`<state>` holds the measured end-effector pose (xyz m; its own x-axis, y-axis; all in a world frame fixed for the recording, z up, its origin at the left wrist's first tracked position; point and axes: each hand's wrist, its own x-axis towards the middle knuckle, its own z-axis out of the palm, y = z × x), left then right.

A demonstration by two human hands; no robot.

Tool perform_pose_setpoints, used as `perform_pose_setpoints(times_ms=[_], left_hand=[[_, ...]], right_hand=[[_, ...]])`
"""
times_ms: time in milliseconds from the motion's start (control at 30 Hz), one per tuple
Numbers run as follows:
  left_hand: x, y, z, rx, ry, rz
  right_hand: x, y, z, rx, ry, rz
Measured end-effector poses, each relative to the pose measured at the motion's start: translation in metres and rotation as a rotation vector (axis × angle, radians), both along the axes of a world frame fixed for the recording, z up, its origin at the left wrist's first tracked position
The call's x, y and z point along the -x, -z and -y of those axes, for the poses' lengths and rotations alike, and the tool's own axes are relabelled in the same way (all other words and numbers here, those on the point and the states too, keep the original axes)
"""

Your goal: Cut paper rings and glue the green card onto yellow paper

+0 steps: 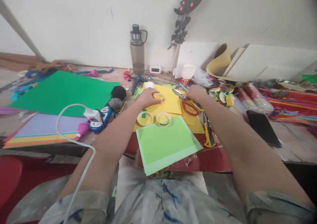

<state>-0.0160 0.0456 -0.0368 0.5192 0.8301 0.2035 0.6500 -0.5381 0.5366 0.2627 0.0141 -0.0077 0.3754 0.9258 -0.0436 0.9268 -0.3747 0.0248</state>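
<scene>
My left hand point(148, 98) is curled with its fingers at a pale ring point(162, 95) above yellow paper point(173, 102). Two more pale rings lie closer to me: a left ring point(138, 121) and a right ring point(170, 119), the latter overlapping the edge of a light green sheet point(165, 141). My right hand point(196, 92) is closed at the back right of the yellow paper; its fingertips are hidden, so anything in them cannot be made out. Close to it are metal blades point(178, 93) and red-handled scissors point(190, 108). A yellow utility knife point(209, 135) rests near my right forearm.
A tall bottle point(137, 54) and a paper cup point(187, 74) stand along the wall. Green card point(66, 92) and a power strip point(102, 118) with a white cable point(59, 118) occupy the left. A black phone point(264, 128) and bagged sticks point(255, 97) lie on the right.
</scene>
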Motion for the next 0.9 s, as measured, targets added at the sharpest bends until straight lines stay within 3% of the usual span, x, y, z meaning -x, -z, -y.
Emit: perform_pose_setpoints(times_ms=[200,333,533,767,900], left_hand=[[0.001,0.003,-0.001,-0.001,0.000,0.019],[0.002,0.003,-0.002,-0.003,0.002,0.033],[0.001,0.002,-0.002,-0.011,0.016,0.023],[0.001,0.005,-0.006,0.012,0.016,0.035],[0.001,0.005,-0.009,0.008,0.044,0.050]], right_hand=[[-0.004,-0.001,0.004,-0.008,0.004,-0.010],[-0.004,-0.013,0.018,-0.045,-0.109,0.018],[-0.010,-0.036,0.074,-0.188,-0.233,0.002],[-0.034,-0.047,0.148,-0.270,-0.145,-0.103],[-0.023,-0.050,0.170,-0.298,-0.123,-0.179]])
